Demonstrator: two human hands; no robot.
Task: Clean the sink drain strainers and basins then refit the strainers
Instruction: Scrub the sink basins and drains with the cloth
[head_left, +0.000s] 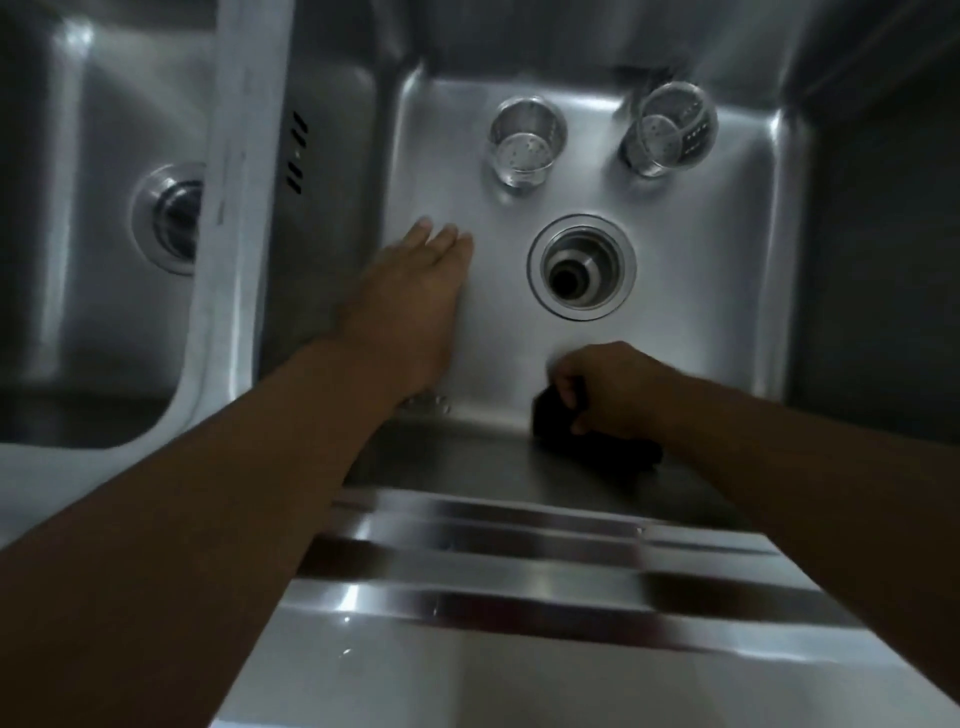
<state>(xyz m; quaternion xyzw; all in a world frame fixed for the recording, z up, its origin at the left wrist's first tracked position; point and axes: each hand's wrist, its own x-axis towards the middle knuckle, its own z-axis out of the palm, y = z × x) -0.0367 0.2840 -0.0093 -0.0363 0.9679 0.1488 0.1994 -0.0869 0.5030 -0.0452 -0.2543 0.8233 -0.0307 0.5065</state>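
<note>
I look down into the right steel basin (701, 249). Its drain (581, 266) is open, with no strainer in it. Two perforated metal strainer baskets stand on the basin floor behind the drain, one at the centre (523, 143) and one tilted to the right (670, 130). My left hand (415, 291) lies flat with straight fingers on the basin floor left of the drain. At the basin's near edge, my right hand (613, 389) grips a dark scrubbing pad (587, 431) against the front wall.
The left basin (93, 208) shows its own drain (174, 215), partly hidden by the divider (244, 171). Overflow slots (297, 153) sit in the right basin's left wall. A ribbed steel front rim (519, 561) and a pale counter edge lie below.
</note>
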